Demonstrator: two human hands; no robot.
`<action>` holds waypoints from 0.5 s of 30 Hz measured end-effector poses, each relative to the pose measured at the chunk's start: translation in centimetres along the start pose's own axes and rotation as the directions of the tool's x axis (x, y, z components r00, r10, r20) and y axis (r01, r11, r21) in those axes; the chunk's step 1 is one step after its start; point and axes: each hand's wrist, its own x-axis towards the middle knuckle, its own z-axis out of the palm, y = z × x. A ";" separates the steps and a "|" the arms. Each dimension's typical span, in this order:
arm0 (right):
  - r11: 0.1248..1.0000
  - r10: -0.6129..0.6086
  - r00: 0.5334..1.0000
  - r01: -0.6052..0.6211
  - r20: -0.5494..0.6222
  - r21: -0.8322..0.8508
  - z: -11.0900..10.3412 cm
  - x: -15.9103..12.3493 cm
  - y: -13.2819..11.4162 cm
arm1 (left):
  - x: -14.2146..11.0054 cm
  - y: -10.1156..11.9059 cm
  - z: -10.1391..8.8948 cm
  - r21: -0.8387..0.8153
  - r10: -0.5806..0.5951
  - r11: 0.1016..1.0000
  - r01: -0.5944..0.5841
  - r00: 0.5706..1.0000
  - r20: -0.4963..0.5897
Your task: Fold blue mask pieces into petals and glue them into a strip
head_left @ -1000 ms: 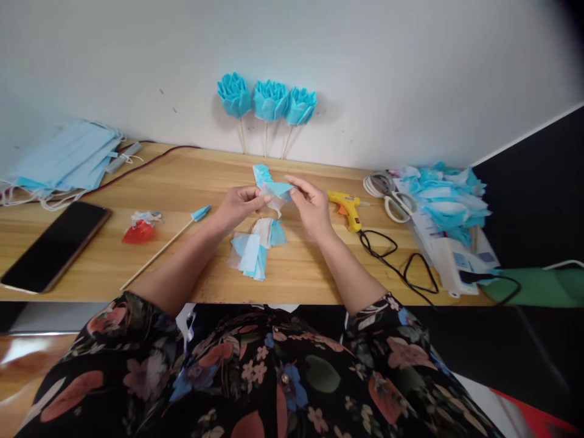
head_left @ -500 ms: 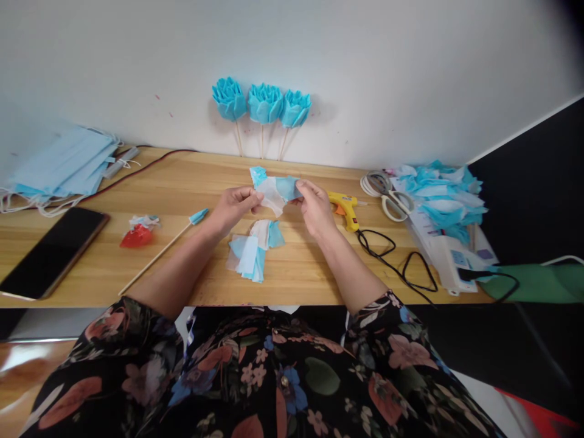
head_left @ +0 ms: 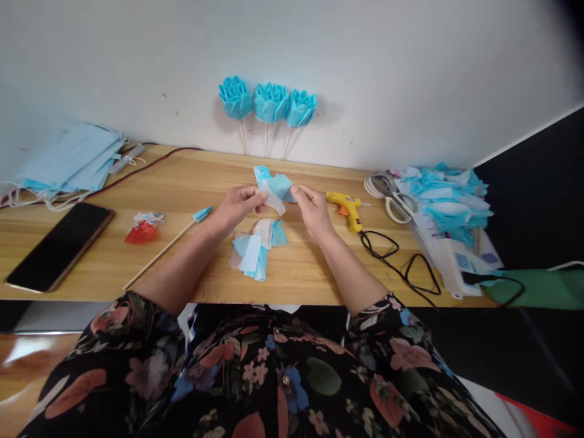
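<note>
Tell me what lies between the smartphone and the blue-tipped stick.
Head view: a small red bundle with a whitish top lies between the smartphone and blue-tipped stick.

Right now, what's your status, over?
Left hand pinching blue-and-white piece. Right hand at its right edge. Loose pieces between forearms, glue gun off right; neither blocks the hands.

Bare wooden desk (head_left: 191,170) runs left of the hands, crossed at the upper left by a thin dark red cord (head_left: 150,162). Right of centre, a yellow glue gun (head_left: 349,210) and its looped black cable (head_left: 381,252) obstruct passage. Three blue fabric flowers on sticks (head_left: 271,103) stand along the desk's back edge.
</note>
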 end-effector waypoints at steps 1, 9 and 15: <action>0.999 -0.024 1.000 0.024 0.007 -0.042 0.0 -0.1 0.0 | 0.0 0.0 0.0 0.000 -0.001 1.000 0.001 1.000 0.001; 0.976 -0.101 0.991 0.115 0.082 -0.187 -0.1 -0.4 -1.0 | 0.2 -0.6 0.0 -0.110 0.029 0.994 -0.028 1.000 0.009; 0.989 -0.088 0.991 0.099 0.102 -0.110 0.2 -0.5 -1.3 | 0.2 -0.9 0.1 -0.251 -0.001 0.968 0.018 0.998 0.065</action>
